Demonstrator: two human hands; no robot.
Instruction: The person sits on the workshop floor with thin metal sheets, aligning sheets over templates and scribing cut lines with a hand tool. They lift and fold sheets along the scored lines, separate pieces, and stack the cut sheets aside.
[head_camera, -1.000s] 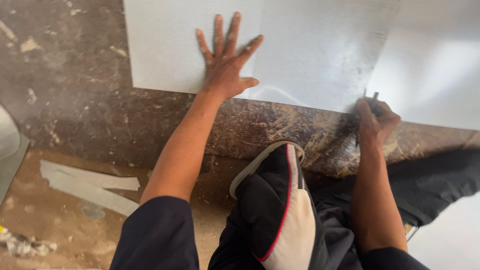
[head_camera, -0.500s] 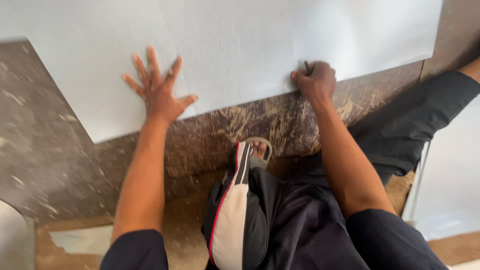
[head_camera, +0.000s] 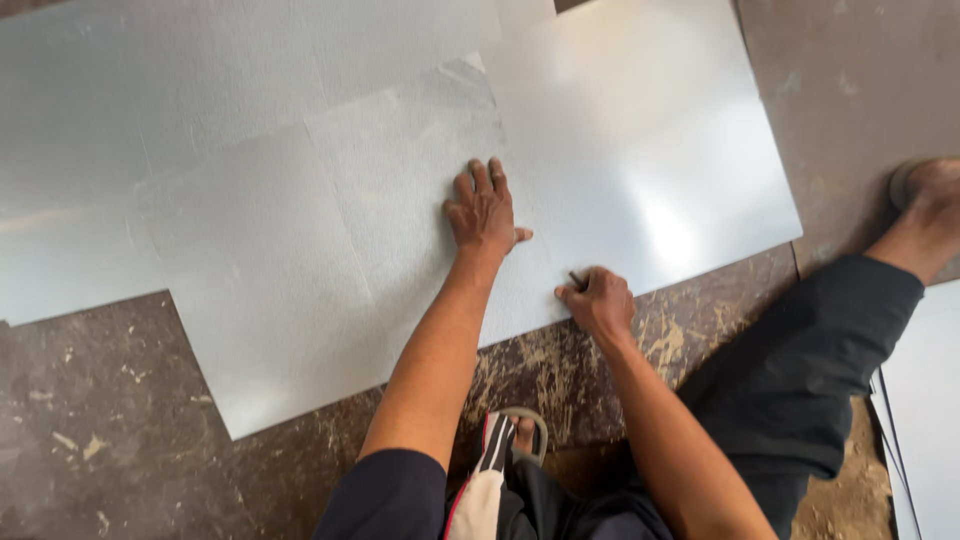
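The right hand (head_camera: 598, 300) is clenched around a thin dark tool (head_camera: 577, 280), only its tip showing above the knuckles, too small to tell its kind. The tip touches the sheet (head_camera: 330, 250) close to its near edge. Just left and a little farther off, the left hand (head_camera: 484, 212) lies palm down on the same sheet, fingers together and stretched flat, thumb out to the right, gripping nothing.

The sheet is a large, pale grey metal panel lying flat on the floor (head_camera: 110, 420), its near corner pointing to the lower left. More such sheets lie under it, to the far left. The floor is dark brown, scuffed and flecked.

The person's right leg, in dark trousers, stretches to the right, with the foot (head_camera: 925, 195) resting on the floor beside the sheet's right edge.
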